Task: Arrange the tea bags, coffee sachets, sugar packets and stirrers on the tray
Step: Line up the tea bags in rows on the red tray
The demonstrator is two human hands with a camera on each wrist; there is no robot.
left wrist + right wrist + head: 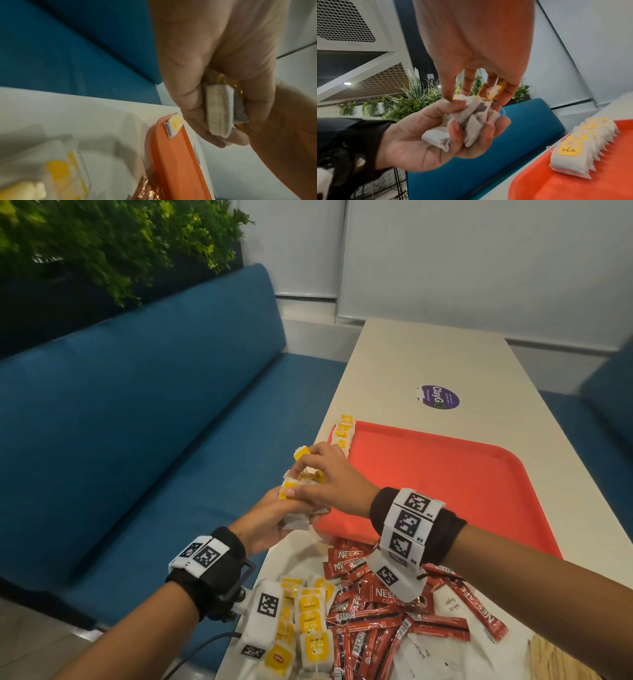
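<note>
My left hand (274,515) (436,135) cups a bunch of white tea bags (467,121) (219,111) with yellow tags, held just off the table's left edge beside the red tray (445,494). My right hand (325,477) (471,83) reaches down into the bunch and pinches one tea bag (301,455) by its yellow tag. A row of tea bags (343,433) (583,142) lies along the tray's far left rim. More tea bags (308,621), red coffee sachets (376,611) and white sugar packets (448,607) lie heaped on the table in front of the tray.
The white table (428,354) carries a purple round sticker (438,397) beyond the tray. A blue bench seat (154,422) runs along the left, with plants (102,241) behind it. A wooden item (561,659) shows at the bottom right corner.
</note>
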